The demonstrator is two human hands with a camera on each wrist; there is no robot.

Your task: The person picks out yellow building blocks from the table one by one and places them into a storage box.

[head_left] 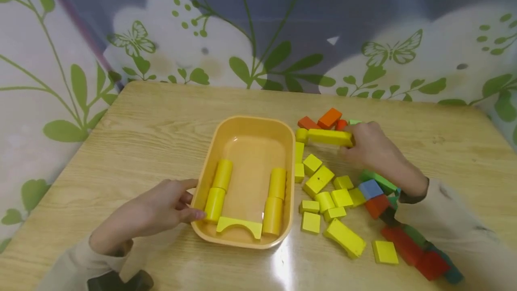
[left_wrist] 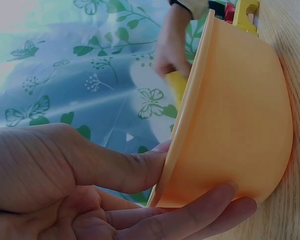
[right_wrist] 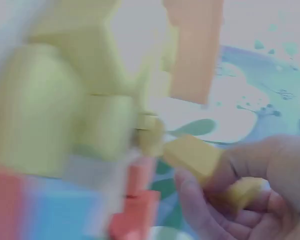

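My left hand (head_left: 161,208) holds the near left side of an orange-yellow plastic tub (head_left: 258,125), thumb over the rim and fingers against the outer wall. Inside, yellow cylinders (head_left: 215,203) lie end to end along the left wall, and more cylinders (head_left: 273,217) along the right. A yellow arch block (head_left: 240,222) stands between them at the near end. Beyond the tub's right side, my right hand (head_left: 373,152) pinches a long yellow block (head_left: 329,137) above the table. In the right wrist view, fingers cover part of that block (right_wrist: 192,157).
Several loose yellow blocks (head_left: 319,181) lie close to the tub's right wall. Orange-red blocks (head_left: 330,118) sit behind them. Red (head_left: 404,244), blue (head_left: 370,189) and green pieces lie under and beside my right forearm. A patterned wall covering (head_left: 250,48) rises behind the wooden table (head_left: 169,116).
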